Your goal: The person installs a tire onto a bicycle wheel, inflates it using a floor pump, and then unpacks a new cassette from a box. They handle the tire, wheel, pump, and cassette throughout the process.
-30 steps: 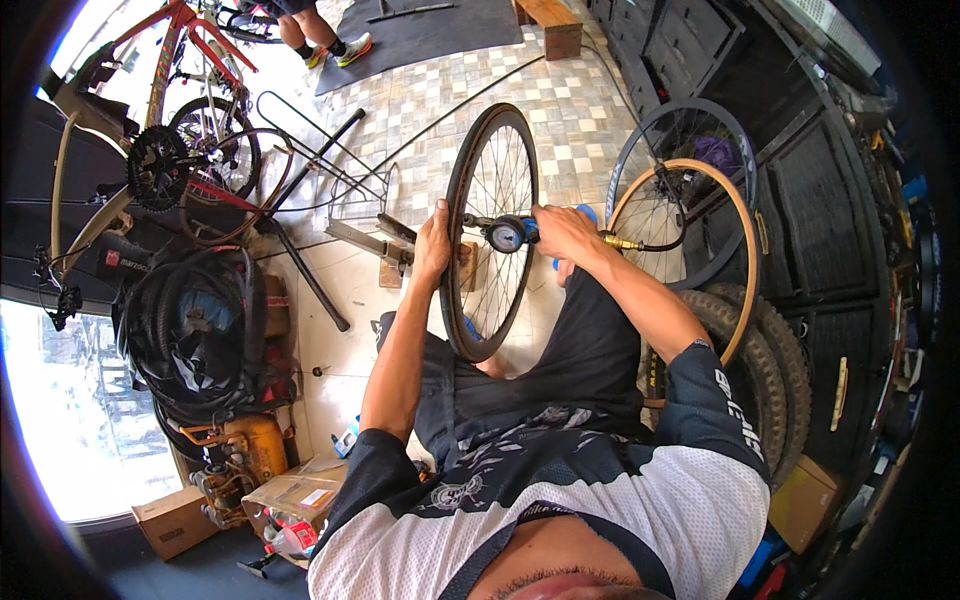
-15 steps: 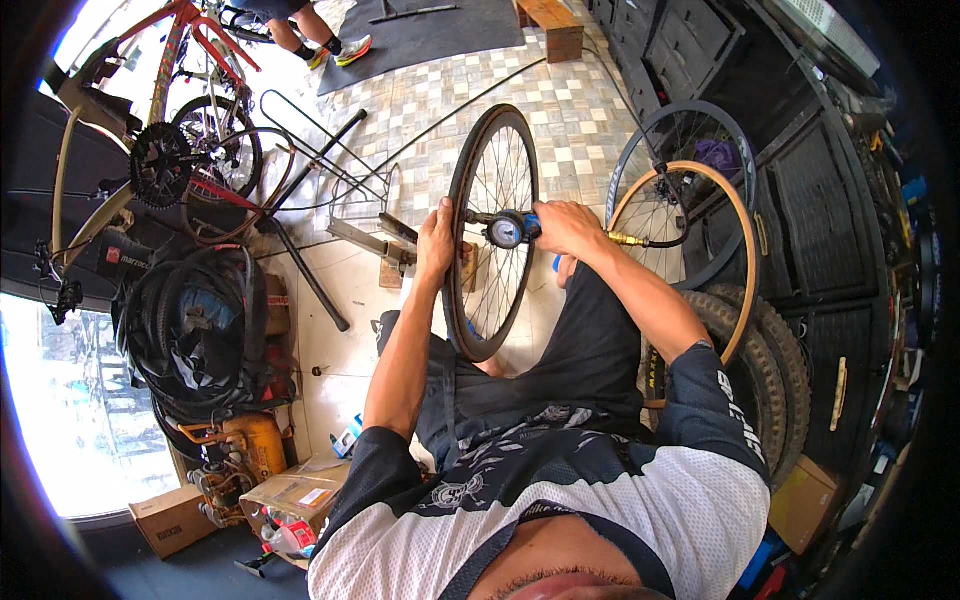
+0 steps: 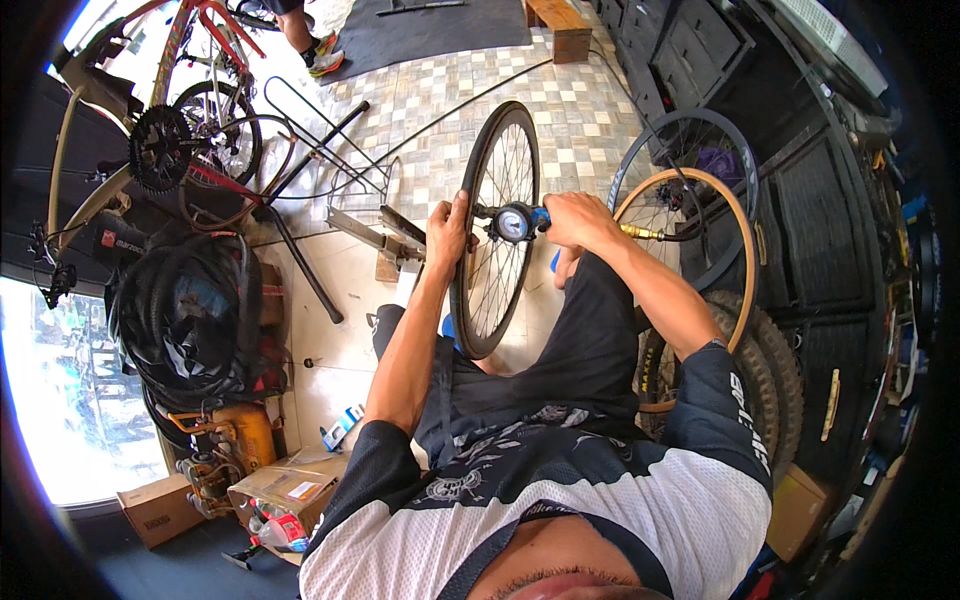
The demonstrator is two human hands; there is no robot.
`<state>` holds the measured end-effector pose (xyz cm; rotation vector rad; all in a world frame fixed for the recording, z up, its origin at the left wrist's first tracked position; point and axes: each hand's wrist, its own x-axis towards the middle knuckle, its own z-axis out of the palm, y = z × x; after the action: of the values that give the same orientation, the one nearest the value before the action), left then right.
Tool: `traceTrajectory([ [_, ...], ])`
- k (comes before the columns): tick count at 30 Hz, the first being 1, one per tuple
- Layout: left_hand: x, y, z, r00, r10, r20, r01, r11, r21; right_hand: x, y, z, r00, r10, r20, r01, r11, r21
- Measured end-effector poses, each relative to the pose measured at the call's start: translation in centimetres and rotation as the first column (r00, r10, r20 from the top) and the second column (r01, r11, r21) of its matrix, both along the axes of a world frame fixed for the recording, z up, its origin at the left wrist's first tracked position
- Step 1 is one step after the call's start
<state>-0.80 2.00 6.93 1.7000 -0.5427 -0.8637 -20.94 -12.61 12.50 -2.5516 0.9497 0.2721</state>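
A seated person, seen from above, holds an upright bicycle wheel [image 3: 497,230] between the knees, its black tyre facing the camera edge-on. The left hand [image 3: 447,235] wraps the tyre near its top, fingers curled tight around the rubber and thumb across it. The right hand [image 3: 577,218] is closed in a fist around an air inflator with a round pressure gauge [image 3: 513,223], which sits against the rim on the right side, its brass fitting and hose [image 3: 650,234] trailing away to the right. Doing this well seems to call for a firm left grip so the wheel cannot roll, the inflator head kept square on the valve, and the dial facing up for reading. Room is tight: a tan-walled wheel [image 3: 700,250] and knobbly tyres [image 3: 775,370] stand just beside the right elbow against dark cabinets [image 3: 820,200]. On the left lie a pile of tyres [image 3: 185,315], a red bicycle frame [image 3: 205,60] and a folded metal stand [image 3: 330,160]. The tiled floor [image 3: 590,110] beyond the wheel offers the only open space.
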Motion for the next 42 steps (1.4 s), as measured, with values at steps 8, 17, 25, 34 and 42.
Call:
traceTrajectory([
  [8, -0.4, -0.1, 0.8, 1.000, 0.019, 0.021, -0.019, 1.000, -0.002, -0.3, 0.0, -0.3, 0.999, -0.009, 0.038, 0.009, 1.000, 0.007],
  [17, -0.1, -0.2, 0.5, 1.000, 0.015, 0.002, -0.015, 1.000, -0.020, -0.3, 0.2, -0.8, 0.998, -0.029, 0.056, 0.029, 1.000, 0.005],
  [25, -0.2, -0.5, 0.5, 1.000, 0.006, 0.030, -0.005, 1.000, -0.024, -0.7, 0.3, -1.8, 0.995, -0.070, 0.066, 0.069, 0.997, 0.019],
  [34, 0.0, -0.5, 2.0, 0.658, 0.031, 0.753, -0.049, 0.999, 0.002, -2.4, -1.4, -6.7, 0.993, -0.115, 0.028, 0.116, 0.993, -0.038],
  [42, 0.1, -2.4, 1.3, 0.588, -0.073, 0.806, -0.162, 0.965, 0.206, -8.0, -7.9, -9.0, 0.688, -0.413, 0.597, 0.512, 0.859, 0.004],
])
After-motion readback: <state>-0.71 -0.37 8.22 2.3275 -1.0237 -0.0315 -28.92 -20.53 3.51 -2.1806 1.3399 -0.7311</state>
